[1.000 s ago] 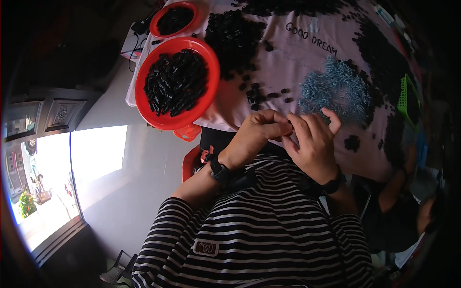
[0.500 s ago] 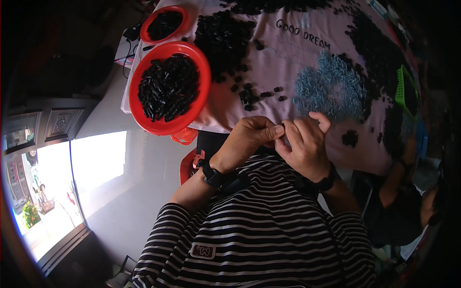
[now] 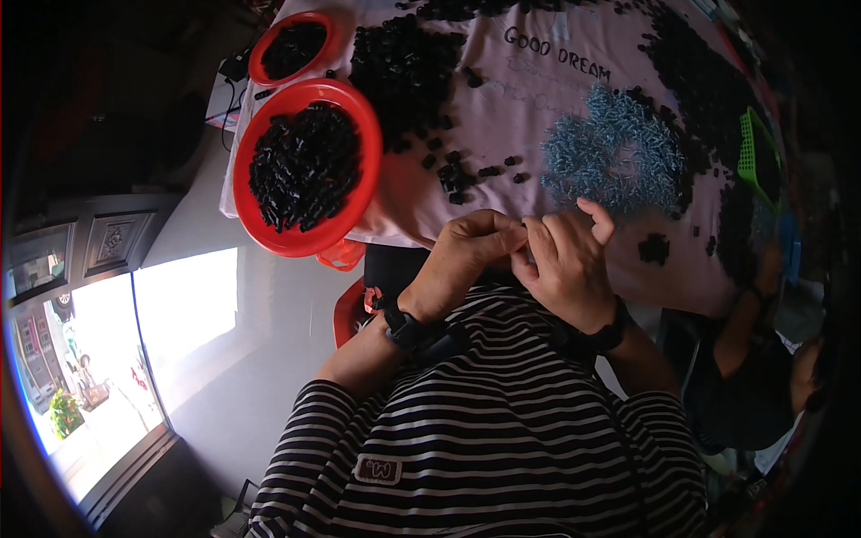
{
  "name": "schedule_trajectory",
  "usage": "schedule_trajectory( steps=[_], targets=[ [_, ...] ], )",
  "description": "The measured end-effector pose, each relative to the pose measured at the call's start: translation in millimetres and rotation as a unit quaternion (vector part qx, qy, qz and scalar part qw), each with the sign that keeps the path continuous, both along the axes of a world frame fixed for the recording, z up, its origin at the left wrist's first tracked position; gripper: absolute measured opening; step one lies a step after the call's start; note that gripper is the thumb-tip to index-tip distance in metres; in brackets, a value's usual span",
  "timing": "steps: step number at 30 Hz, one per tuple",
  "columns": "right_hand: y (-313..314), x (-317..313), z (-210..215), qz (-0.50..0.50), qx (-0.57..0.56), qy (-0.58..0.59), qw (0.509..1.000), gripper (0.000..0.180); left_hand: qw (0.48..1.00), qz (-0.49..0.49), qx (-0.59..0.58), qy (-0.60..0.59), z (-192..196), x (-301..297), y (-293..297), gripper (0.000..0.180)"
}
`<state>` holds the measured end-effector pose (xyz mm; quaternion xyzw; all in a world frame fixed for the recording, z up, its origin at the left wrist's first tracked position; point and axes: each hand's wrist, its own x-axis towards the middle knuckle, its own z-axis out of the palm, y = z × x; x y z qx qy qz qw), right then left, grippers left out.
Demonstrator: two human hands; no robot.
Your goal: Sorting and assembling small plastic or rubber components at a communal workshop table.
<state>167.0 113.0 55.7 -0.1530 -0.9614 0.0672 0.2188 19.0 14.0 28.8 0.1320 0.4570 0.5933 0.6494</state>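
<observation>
My left hand (image 3: pixel 462 260) and my right hand (image 3: pixel 571 269) meet just off the near edge of the table, fingertips pressed together. Thumb and forefinger of the left are pinched. The right has its fingers curled, with the little finger raised. Between the tips a speck of something dark shows, too small to name. Beyond the right hand lies a ring-shaped heap of small light-blue pieces (image 3: pixel 610 148). A few short black pieces (image 3: pixel 455 175) are scattered ahead of the left hand.
A big red bowl (image 3: pixel 369 134) full of black pieces (image 3: pixel 305 166) stands at the table's left edge, a smaller red bowl (image 3: pixel 255 63) behind it. More black heaps (image 3: pixel 404 72) cover the pink cloth (image 3: pixel 502 108). A green basket (image 3: pixel 753 157) and another person (image 3: pixel 744 386) are at right.
The table and bowls appear slightly farther left in the view. My hands stay joined at the fingertips, with the fingers shifted only a little.
</observation>
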Motion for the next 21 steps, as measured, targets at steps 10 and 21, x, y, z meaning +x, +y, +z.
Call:
schedule_trajectory(
  steps=[10, 21],
  targets=[
    [-1, 1, 5, -0.023, 0.005, -0.012, 1.0, 0.038, 0.998, -0.018, 0.027, 0.045, 1, -7, 5, 0.019],
    [10, 3, 7, 0.037, -0.017, -0.011, 0.999, 0.024, 0.994, -0.086, 0.007, 0.064, -6, -8, -1, 0.036]
  ],
)
